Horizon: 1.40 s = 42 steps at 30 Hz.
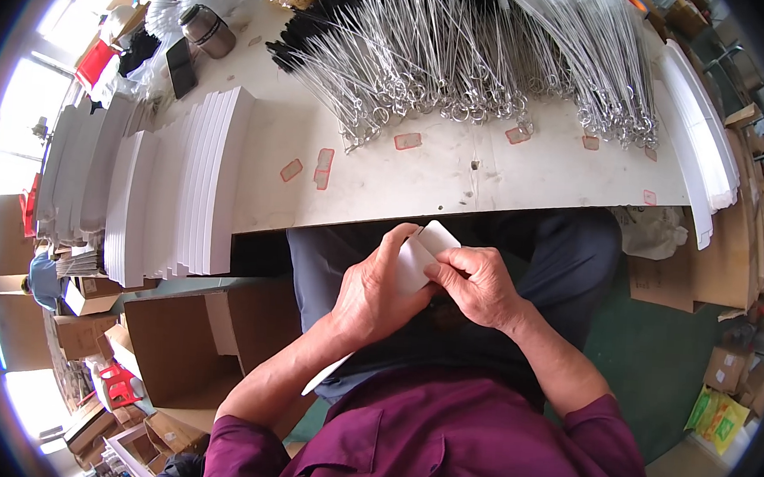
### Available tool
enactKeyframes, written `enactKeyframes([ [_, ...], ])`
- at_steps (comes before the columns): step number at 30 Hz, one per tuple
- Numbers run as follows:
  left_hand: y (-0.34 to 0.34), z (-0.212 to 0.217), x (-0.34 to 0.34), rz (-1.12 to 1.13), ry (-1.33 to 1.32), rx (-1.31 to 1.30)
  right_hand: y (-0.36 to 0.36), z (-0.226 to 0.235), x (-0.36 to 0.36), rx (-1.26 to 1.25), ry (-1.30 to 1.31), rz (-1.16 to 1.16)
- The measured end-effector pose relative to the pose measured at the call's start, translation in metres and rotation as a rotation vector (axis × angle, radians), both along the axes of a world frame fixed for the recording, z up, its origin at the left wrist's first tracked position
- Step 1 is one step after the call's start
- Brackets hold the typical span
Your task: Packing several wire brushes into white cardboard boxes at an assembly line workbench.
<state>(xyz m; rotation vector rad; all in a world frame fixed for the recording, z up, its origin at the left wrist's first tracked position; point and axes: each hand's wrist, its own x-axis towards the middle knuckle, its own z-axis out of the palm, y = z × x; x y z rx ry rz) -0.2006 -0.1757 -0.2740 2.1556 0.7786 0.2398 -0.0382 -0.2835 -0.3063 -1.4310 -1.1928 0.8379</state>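
Note:
My left hand point(377, 290) is wrapped round a long, narrow white card piece point(414, 262) above my lap, just off the table's front edge. Its rounded end points up and away from me. The other end of what looks like the same piece comes out below my left wrist; the middle is hidden by my hand and forearm. My right hand point(479, 287) pinches the card's right side between thumb and fingers. Across the far part of the table lies a big heap of thin metal wire brushes point(460, 61), ring loops toward me, dark bristles at the back.
Stacks of long white card pieces point(221, 178) stand at the table's left, with more white pieces point(694, 134) at the right. A metal flask point(207, 31) and a black phone point(181, 68) sit far left. Below is an opened cardboard box point(178, 340).

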Motion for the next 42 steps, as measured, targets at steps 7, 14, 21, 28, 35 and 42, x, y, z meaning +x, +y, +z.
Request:
enactKeyframes([
  [7,0.001,-0.004,0.0,-0.003,-0.009,-0.069,0.001,0.005,-0.001,-0.063,-0.03,0.032],
  [14,-0.003,-0.009,0.001,0.002,0.0,-0.009,0.0,-0.013,-0.015,0.167,-0.081,-0.091],
  [21,-0.002,-0.012,0.002,-0.017,0.01,-0.003,-0.01,-0.017,-0.031,-0.024,0.448,-0.238],
  [28,-0.006,-0.022,0.0,0.018,-0.078,-0.042,-0.004,-0.01,-0.023,0.108,-0.144,-0.197],
  [35,-0.012,-0.026,-0.001,0.073,0.067,-0.023,-0.006,-0.012,-0.022,0.015,-0.158,-0.186],
  [42,-0.014,-0.025,-0.001,0.048,0.082,0.043,0.002,-0.008,-0.03,-0.147,0.093,-0.228],
])
